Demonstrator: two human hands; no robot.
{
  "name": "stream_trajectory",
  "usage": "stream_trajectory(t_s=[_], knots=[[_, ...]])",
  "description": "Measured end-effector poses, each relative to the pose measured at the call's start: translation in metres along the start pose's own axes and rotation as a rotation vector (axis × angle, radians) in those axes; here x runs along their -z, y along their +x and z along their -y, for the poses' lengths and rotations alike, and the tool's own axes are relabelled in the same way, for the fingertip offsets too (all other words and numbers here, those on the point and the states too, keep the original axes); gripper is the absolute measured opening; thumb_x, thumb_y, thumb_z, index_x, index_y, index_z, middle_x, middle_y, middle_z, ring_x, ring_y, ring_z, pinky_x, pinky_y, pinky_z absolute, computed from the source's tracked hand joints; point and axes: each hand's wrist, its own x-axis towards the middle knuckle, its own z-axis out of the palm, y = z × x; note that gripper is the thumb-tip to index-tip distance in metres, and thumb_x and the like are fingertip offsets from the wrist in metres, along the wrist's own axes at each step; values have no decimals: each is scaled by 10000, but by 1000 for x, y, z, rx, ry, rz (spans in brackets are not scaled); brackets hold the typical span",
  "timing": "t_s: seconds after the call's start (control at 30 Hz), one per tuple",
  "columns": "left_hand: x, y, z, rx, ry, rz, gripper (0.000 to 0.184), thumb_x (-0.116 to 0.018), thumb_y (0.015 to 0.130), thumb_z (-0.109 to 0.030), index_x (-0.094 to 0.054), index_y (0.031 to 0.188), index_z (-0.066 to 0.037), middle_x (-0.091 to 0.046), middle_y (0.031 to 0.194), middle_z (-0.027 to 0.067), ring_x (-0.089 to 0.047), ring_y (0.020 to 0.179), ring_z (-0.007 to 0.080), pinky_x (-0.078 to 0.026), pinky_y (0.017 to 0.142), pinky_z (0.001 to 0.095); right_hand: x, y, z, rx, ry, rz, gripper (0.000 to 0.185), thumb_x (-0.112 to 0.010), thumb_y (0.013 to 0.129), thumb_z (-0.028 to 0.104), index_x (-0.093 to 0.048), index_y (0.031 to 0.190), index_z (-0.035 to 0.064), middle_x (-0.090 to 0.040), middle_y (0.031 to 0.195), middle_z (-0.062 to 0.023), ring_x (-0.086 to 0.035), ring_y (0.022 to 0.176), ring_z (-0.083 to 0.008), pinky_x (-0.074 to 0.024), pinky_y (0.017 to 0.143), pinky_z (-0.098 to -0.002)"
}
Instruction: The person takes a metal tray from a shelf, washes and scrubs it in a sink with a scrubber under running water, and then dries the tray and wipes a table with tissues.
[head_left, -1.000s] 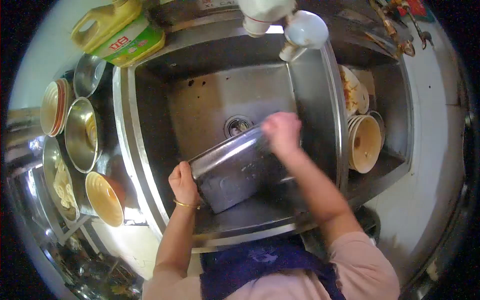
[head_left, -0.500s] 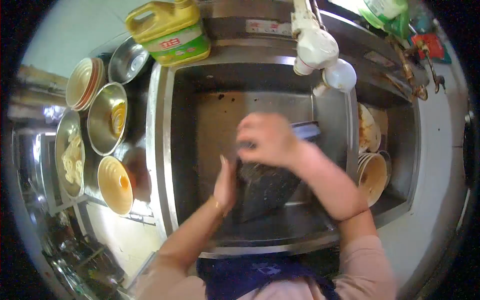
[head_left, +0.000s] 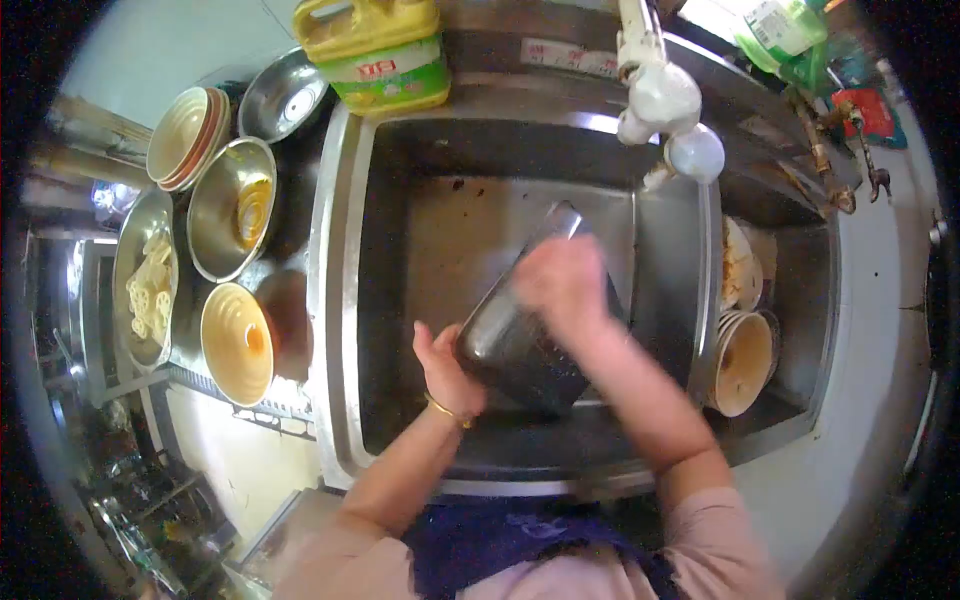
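A dark rectangular metal pan (head_left: 492,330) is held tilted inside the sink, its inner side partly facing me. My left hand (head_left: 452,380), with a gold bracelet at the wrist, supports its lower left corner. The thumb stands apart, and the other fingers are partly hidden at the pan's edge. My right hand (head_left: 562,285) is curled over the inside of the pan and smeared by motion. Whatever lies under its fingers is hidden.
The steel sink (head_left: 338,300) surrounds both hands. Left of it stand a cream bowl (head_left: 232,345), a metal bowl (head_left: 215,225) and a dish of pale food (head_left: 150,300). A yellow jug (head_left: 385,70) is behind, beside white faucet pipes (head_left: 665,95). Stacked bowls (head_left: 745,365) sit in the right basin.
The pan has turned, so more of its inner side shows. My right hand has shifted right across it. My left thumb has spread away from the fingers. The whole view has shifted slightly.
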Motion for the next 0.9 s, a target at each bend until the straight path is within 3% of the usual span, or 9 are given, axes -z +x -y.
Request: stream_trajectory(t_s=[0.03, 0.13, 0.23, 0.27, 0.4, 0.53, 0.67, 0.83, 0.9], knots=[[8, -3, 7, 7, -65, -68, 781, -304, 893, -712, -577, 1010, 10, -612, 958, 100, -558, 905, 231, -442, 836, 373, 2, 2, -22, -189, 58, -34, 132, -717, 671, 213, -655, 726, 110, -607, 851, -55, -572, 835, -283, -431, 761, -422], [-26, -1, -9, -59, 244, -420, 705, -331, 944, -620, -578, 1026, 35, -599, 887, 96, -538, 837, 204, -448, 763, 348, -11, -20, 8, -118, 195, 226, 143, -709, 686, 203, -656, 752, 87, -601, 841, -84, -565, 838, -309, -428, 760, -431], [-2, 19, -35, -354, 375, -132, 695, -294, 977, -576, -615, 937, 39, -578, 788, 72, -515, 760, 184, -435, 714, 330, -10, -56, 51, 94, 232, 151, 216, -748, 636, 187, -667, 828, 133, -540, 899, -40, -521, 859, -260, -416, 764, -380], [-2, 15, -38, -540, 581, -214, 739, -240, 996, -553, -648, 853, 46, -590, 730, 75, -522, 705, 181, -434, 683, 330, -9, -58, 56, 198, 220, 87, 231, -762, 619, 183, -670, 826, 136, -535, 905, -34, -514, 865, -259, -415, 768, -375], [-36, -5, -53, -550, 792, -43, 714, -219, 1008, -479, -642, 804, 58, -605, 740, 89, -527, 700, 189, -428, 666, 345, 0, -36, 59, 397, 189, -94, 260, -789, 571, 159, -667, 800, 142, -543, 916, -22, -517, 876, -247, -422, 780, -368], [-25, -20, -38, -551, 792, 75, 676, -215, 1007, -437, -618, 807, 68, -568, 649, 118, -515, 644, 207, -415, 642, 349, 23, 6, 25, 27, 127, -135, 198, -760, 601, 192, -657, 767, 160, -606, 907, -3, -551, 901, -220, -442, 789, -364], [4, -13, -13, -910, 930, 163, 631, -254, 1006, -427, -610, 782, 43, -529, 604, 38, -480, 596, 148, -394, 563, 304, 31, -14, 71, 210, 162, 127, 149, -728, 643, 194, -672, 774, 152, -637, 887, -15, -574, 851, -233, -434, 763, -368], [10, -34, -7, -643, 674, 208, 325, -468, 964, -200, -584, 748, 13, -511, 605, -11, -444, 568, 80, -368, 504, 256, 37, 16, -24, -84, -27, -141, 109, -721, 634, 174, -638, 697, 141, -624, 766, -37, -571, 771, -252, -413, 712, -400], [6, -24, -15, -634, 726, 284, 293, -492, 949, -172, -574, 738, 13, -503, 597, 1, -446, 558, 84, -372, 507, 258, 35, 2, 11, -16, -4, -28, 130, -731, 632, 214, -633, 691, 150, -615, 794, -17, -562, 799, -247, -404, 739, -394]])
